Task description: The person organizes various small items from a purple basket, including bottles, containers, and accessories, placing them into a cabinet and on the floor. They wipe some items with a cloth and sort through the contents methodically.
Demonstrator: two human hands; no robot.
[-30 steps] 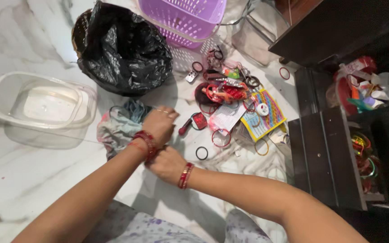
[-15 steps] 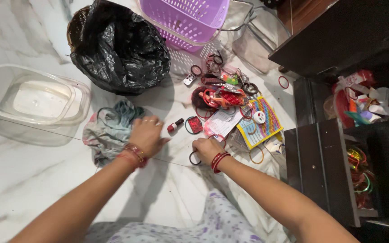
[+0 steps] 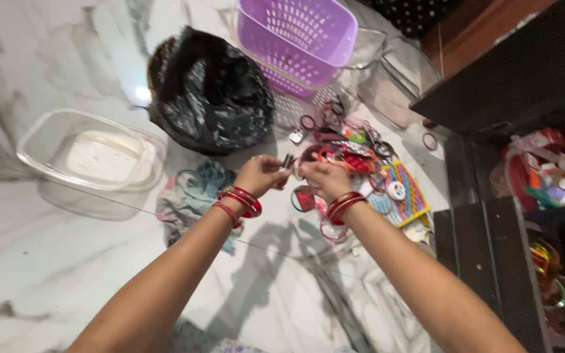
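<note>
Red bangles ringed both wrists as the left hand (image 3: 261, 175) and right hand (image 3: 320, 178) met at frame centre above the marble floor (image 3: 47, 274), fingers pinching a small dark tube (image 3: 288, 161) between them, its long axis upright, the left hand nearer.

Tub (image 3: 93, 160) left of bag (image 3: 214, 91); basket (image 3: 302, 39) behind, trinkets (image 3: 361, 170) right

Two hands, left (image 3: 259, 175) and right (image 3: 320, 178), are in view, each wrist ringed with red bangles (image 3: 240, 201). The floor holds one purple basket (image 3: 299, 36), one black plastic bag (image 3: 214, 91), one clear tub (image 3: 93, 160) and one crumpled cloth (image 3: 191, 196) (small trinkets beyond them blur past counting).
</note>
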